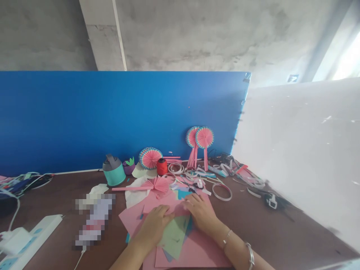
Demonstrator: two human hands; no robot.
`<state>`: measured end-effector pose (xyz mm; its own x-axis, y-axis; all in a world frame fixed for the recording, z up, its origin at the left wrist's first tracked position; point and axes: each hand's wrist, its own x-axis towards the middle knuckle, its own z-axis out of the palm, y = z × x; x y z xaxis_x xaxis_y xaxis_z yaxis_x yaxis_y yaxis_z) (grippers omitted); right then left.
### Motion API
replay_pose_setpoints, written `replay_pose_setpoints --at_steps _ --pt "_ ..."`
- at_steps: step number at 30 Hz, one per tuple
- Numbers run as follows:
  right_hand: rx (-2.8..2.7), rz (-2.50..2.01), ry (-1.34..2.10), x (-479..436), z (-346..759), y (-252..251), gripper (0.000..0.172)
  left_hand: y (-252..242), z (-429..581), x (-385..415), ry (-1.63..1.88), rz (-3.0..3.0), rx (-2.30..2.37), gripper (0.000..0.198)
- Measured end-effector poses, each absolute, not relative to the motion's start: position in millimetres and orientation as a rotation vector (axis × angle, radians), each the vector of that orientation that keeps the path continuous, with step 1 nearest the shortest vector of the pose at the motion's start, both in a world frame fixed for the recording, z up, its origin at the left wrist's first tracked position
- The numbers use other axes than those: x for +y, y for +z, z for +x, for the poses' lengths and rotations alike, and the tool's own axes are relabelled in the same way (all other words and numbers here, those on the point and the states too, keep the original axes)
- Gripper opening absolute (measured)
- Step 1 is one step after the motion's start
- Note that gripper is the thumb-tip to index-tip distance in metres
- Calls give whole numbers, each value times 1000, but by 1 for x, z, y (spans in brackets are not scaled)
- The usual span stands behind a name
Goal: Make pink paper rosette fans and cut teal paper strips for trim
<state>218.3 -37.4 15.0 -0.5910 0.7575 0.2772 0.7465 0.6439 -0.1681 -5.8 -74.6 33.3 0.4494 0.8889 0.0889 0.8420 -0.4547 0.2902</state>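
Observation:
My left hand (152,225) bends over a piece of pink paper (179,207), its thumb and fingers closed on the left part. At the right part of that paper, my right hand (201,213) presses down with its fingers close together. The fingertips hide some of the paper's edge. Beneath both hands lies a pile of pink sheets (199,249), with a light green sheet (174,234) on top of it. Just beyond my hands rests a pleated pink paper fan (157,183) with a long pink handle.
Finished round fans (204,138) lean against the blue partition (112,120). Scissors (194,184), tape rolls (222,192) and paper strips clutter the back right. A teal-and-grey container (114,172) and a red spool-like object (162,167) stand behind. A power strip (42,238) lies left.

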Motion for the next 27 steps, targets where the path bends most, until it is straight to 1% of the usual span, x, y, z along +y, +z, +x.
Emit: replay_pose_setpoints --at_steps 3,6,10,15,19,21,25,27 --pt "-2733 -1051 -1 -43 205 16 26 39 -2 -78 256 2557 1505 42" --pt "-2788 -1141 -12 -48 196 18 23 40 -3 -80 208 2621 1514 45" --pt "-2748 -1212 -14 -50 195 22 24 29 -15 -82 266 2663 1547 50" --pt "-2696 -1212 77 -47 200 22 20 21 -32 -80 394 2613 1559 37" --pt "-2680 -1191 126 -46 201 23 22 29 -43 -73 555 2307 1659 23" --pt "-2675 -1181 127 -47 201 23 22 32 -49 -69 561 2186 1703 22" --pt "-2632 -1143 64 -46 204 21 17 30 -53 -63 552 2137 1683 23" --pt "-2617 -1112 19 -42 206 18 18 27 -52 -61 569 2117 1686 21"
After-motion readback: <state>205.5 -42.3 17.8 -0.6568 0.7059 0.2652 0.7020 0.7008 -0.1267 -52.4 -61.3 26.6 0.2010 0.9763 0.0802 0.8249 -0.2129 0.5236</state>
